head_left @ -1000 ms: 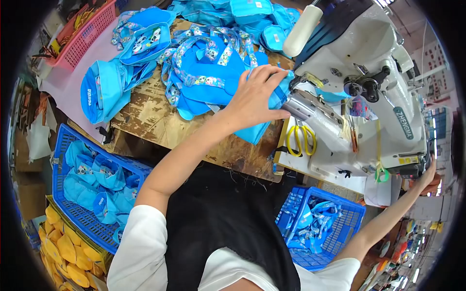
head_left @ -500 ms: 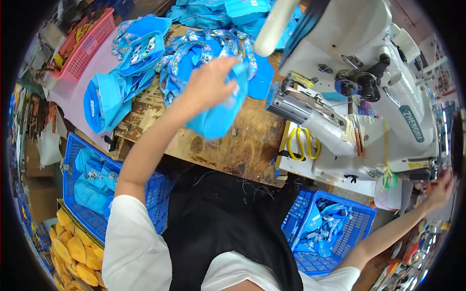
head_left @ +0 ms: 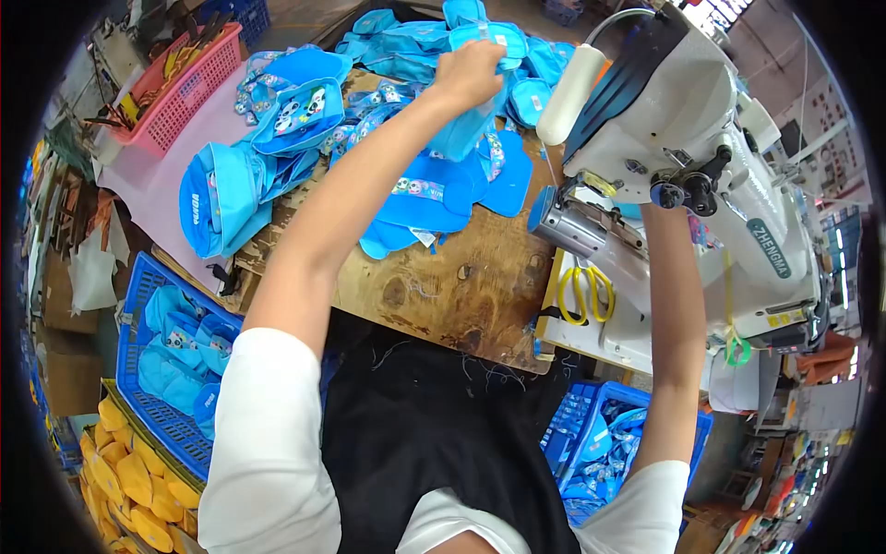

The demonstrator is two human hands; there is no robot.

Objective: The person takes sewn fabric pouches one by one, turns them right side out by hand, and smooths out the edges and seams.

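1. Over the back part of the scuffed wooden table point(head_left: 420, 282), your left hand point(head_left: 471, 72) is closed on a light-blue fabric piece point(head_left: 461, 134), which hangs below your fingers. It overlaps a heap of bright-blue fabric pieces with panda-print straps point(head_left: 429, 194); whether it touches them, you cannot tell from here.

2. Just beyond that hand lies a pile of light-blue sewn pieces point(head_left: 397, 42).

3. Your right forearm point(head_left: 674, 314) rises to the white sewing machine point(head_left: 646, 138), whose head hides the right hand, so its grip cannot be told. The metal cylinder arm point(head_left: 577, 231) and yellow-handled scissors point(head_left: 586, 294) are near that forearm.

4. The step in hand looks like carrying the piece at the table's far side. From this pose, a tidy release would call for fingers opening clear of the loose straps, which could snag.

5. Half a second earlier, the piece was lower and closer to you, above the table's middle; now it is farther back. Your right hand was out past the machine's far end, and that forearm has since swung inward. A second ago, the piece was at the cylinder arm; now it is well apart from it.
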